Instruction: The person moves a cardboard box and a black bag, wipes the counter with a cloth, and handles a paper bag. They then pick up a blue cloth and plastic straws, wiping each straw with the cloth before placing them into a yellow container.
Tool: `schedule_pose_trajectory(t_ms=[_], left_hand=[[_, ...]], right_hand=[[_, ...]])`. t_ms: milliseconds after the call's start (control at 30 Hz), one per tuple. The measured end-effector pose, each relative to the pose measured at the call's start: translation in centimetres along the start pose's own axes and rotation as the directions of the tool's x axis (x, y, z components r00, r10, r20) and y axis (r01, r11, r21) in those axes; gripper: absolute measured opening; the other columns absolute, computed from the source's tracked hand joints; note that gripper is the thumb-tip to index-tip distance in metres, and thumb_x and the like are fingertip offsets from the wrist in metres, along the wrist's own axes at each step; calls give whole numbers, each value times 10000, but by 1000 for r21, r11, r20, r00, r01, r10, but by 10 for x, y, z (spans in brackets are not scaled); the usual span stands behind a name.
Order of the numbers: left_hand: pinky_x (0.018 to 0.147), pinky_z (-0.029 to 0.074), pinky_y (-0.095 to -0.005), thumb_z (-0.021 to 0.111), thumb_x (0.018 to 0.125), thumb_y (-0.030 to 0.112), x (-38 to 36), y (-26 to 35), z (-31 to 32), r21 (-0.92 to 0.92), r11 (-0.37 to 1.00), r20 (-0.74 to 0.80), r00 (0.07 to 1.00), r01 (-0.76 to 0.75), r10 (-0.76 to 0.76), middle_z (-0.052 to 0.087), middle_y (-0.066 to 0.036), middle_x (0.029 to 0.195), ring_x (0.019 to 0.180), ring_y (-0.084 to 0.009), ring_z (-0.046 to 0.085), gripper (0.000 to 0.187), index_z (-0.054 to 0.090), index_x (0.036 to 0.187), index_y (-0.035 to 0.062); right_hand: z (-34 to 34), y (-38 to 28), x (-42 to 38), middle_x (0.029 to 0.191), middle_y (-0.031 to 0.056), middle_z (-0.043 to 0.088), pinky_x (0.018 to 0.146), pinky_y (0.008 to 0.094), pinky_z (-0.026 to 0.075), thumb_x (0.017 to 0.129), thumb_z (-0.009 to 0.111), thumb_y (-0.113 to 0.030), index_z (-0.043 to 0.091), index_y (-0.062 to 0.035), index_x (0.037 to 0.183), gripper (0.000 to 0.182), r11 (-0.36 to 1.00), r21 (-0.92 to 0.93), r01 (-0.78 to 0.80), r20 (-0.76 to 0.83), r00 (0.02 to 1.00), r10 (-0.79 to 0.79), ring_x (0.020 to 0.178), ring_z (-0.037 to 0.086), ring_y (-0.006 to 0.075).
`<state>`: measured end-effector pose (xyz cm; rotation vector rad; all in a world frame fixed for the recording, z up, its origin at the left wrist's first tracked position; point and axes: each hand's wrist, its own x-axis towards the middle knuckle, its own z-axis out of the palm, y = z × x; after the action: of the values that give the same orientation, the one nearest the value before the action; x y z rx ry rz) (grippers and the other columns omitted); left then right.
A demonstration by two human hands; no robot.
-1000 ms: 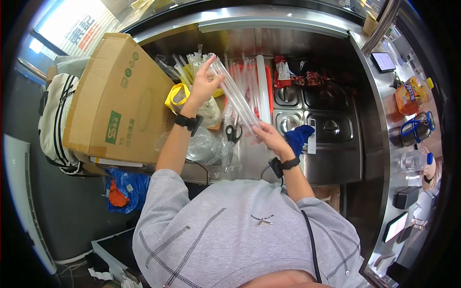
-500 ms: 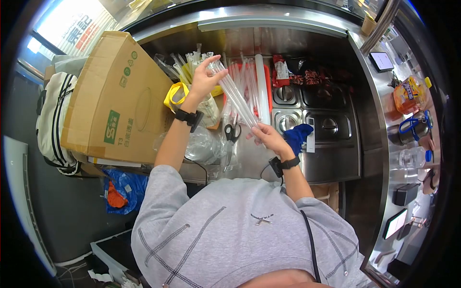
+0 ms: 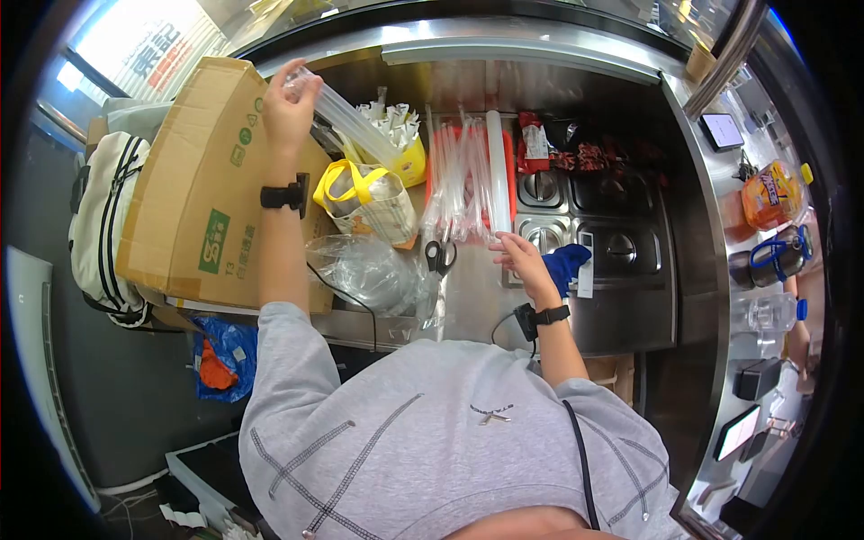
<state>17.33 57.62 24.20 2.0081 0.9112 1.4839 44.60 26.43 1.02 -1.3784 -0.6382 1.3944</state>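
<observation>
My left hand (image 3: 292, 101) is raised at the upper left, fingers closed round one end of a bundle of clear straws (image 3: 346, 121). The bundle slants down to the right, over a yellow container (image 3: 409, 160) of paper-wrapped sticks. Away from the bundle, my right hand (image 3: 525, 261) is held with its fingers apart and nothing in them, near the lower end of a long white roll (image 3: 497, 171). More clear straws (image 3: 459, 184) lie in a red tray (image 3: 509, 148) between the hands. Black-handled scissors (image 3: 440, 258) rest on the counter below them.
A large cardboard box (image 3: 193, 171) stands at the left, beside a yellow-handled bag (image 3: 369, 202) and a clear plastic bag (image 3: 369, 274). Lidded steel pans (image 3: 619, 247), a blue cloth (image 3: 565, 265) and red packets (image 3: 534, 144) are at the right. Bottles (image 3: 769, 198) line the right shelf.
My left hand has moved up and left with the straws, now over the box's edge. My right hand has let go of their lower end and moved slightly right.
</observation>
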Motion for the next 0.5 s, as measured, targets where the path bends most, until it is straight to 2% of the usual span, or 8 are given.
schedule_pose_trajectory(t_ms=[100,200,300,333,433,467,500], left_hand=[[622,521,-250,711,843,149,10,-8,-4,75,996,-119,991,-50,58,719,-85,831,701,-125,682,337,618,1163,100],[622,531,-306,727,819,210,6,-5,5,415,910,-110,991,-18,70,710,-101,807,666,-194,687,345,632,1149,173],[587,514,-290,744,808,227,0,-26,22,470,882,-133,984,-42,118,692,-69,739,634,-121,654,355,649,1149,190],[607,526,-328,737,805,232,-2,-36,28,462,887,-133,988,-2,72,703,-105,787,654,-193,674,345,648,1138,211],[626,533,-359,728,808,240,-14,-80,51,499,867,-129,987,-16,92,708,-119,839,700,-233,688,316,651,1112,199],[679,536,-383,714,811,235,-21,-88,59,480,877,-102,994,16,38,707,-124,898,782,-292,689,280,651,1079,177],[699,534,-383,709,812,231,-26,-104,65,496,868,-57,998,33,-6,706,-123,912,801,-301,685,278,650,1076,167]], right_hand=[[4,-1,7,1058,35,670,715,223,429,975,515,-330,563,-72,1261,388,1000,9,-20,-12,1000,20,805,588,85],[7,0,13,1051,37,671,705,219,429,972,525,-321,569,-64,1241,374,1000,7,-23,-7,1000,23,800,588,82],[6,9,21,1050,30,671,699,218,428,971,529,-319,576,-62,1217,358,999,23,-31,5,1000,31,789,587,78],[6,9,22,1048,28,671,698,217,428,971,530,-318,577,-64,1213,354,999,22,-36,2,999,36,786,587,76],[7,8,22,1044,23,672,690,214,426,969,532,-315,580,-68,1203,344,999,19,-51,-5,999,51,780,586,71],[6,8,24,1044,22,672,685,212,425,968,533,-314,581,-69,1202,343,999,18,-50,-6,999,50,780,585,69],[5,9,25,1043,21,671,681,210,424,966,534,-314,582,-70,1201,341,999,19,-51,-8,999,51,780,584,67]])
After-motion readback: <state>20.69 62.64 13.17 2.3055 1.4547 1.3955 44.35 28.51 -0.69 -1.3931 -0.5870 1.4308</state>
